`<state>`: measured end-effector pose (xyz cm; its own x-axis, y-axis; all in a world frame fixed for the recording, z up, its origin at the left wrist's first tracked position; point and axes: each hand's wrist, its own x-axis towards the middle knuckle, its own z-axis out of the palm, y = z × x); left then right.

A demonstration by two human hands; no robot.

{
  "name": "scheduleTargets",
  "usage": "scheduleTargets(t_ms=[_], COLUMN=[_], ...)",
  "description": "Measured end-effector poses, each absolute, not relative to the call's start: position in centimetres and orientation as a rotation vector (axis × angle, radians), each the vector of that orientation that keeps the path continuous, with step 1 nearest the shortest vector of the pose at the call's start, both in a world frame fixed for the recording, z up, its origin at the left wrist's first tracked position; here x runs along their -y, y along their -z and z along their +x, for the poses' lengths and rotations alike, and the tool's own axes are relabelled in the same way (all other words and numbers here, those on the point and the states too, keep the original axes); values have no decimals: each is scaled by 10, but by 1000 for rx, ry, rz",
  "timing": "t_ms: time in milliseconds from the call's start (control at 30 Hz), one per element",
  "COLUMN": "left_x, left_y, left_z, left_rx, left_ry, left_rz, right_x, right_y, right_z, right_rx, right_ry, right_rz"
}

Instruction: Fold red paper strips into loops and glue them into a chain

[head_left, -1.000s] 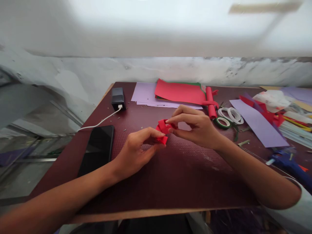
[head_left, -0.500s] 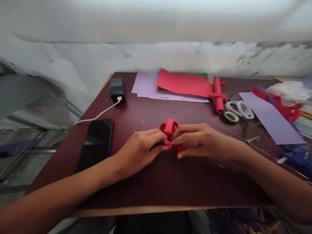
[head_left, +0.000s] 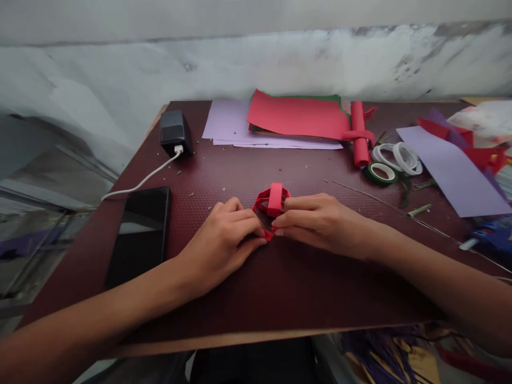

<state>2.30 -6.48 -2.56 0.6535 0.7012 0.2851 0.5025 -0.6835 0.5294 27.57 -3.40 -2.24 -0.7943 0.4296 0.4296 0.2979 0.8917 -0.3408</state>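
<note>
A folded red paper strip [head_left: 275, 199], bent into a ring with a band standing across its far side, lies on the dark red tabletop [head_left: 240, 298]. My left hand [head_left: 236, 229] pinches one near end of the strip between thumb and fingers. From the other side, my right hand [head_left: 316, 221] is closed on the opposite end, its fingertips close to the left hand's. The fingers cover much of the ring's near part, so I cannot tell whether the two ends touch.
Left are a phone [head_left: 140, 229] and a black charger [head_left: 174, 130] with a white cable. Red paper [head_left: 300, 114] lies on purple sheets at the back. Right are a red paper roll [head_left: 360, 138], tape rolls [head_left: 382, 173], a thin wire [head_left: 376, 200] and a blue tool [head_left: 492, 237].
My right fingers have closed together and moved in on the strip's end, where they were spread before. The left hand keeps its pinch. The whole view has shifted slightly.
</note>
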Motion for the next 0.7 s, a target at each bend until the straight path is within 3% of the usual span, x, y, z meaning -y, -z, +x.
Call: scheduleTargets(t_ms=[700], left_x=[74], left_y=[25], left_z=[28], left_rx=[-1098], left_ry=[-900], left_rz=[2370], right_x=[50], right_y=[29], right_z=[267], right_rx=[2373], right_ry=[-296], right_rz=[-531])
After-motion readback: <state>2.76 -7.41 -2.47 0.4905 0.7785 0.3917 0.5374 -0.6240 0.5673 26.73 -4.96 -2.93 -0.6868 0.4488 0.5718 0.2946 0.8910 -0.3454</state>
